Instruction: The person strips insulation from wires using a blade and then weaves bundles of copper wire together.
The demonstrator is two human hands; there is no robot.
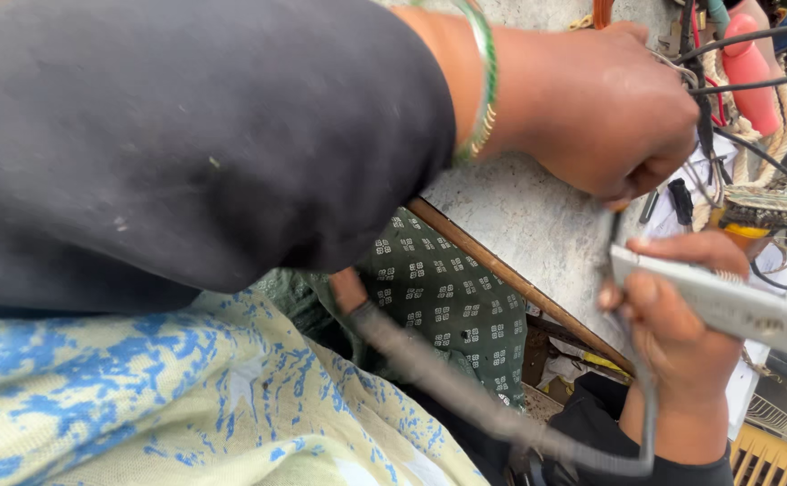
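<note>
My left hand (605,108) reaches across from the left in a dark sleeve, with a green bangle (485,81) on the wrist. Its fingers are closed on a bundle of thin black wires (704,117) at the upper right. Below it, my right hand (677,337) grips a flat white-grey hand tool (735,306) that points to the right. A thick grey cord (447,382) loops from that hand down and off to the left. A small circuit board (762,207) with wires lies just beyond both hands.
A grey stone slab (519,216) with a wooden edge strip (501,270) carries the clutter. A red-handled tool (749,72) and braided rope (782,135) sit top right. Green patterned cloth (447,288) and blue-cream cloth (141,396) cover my lap. A yellow grille (771,459) shows bottom right.
</note>
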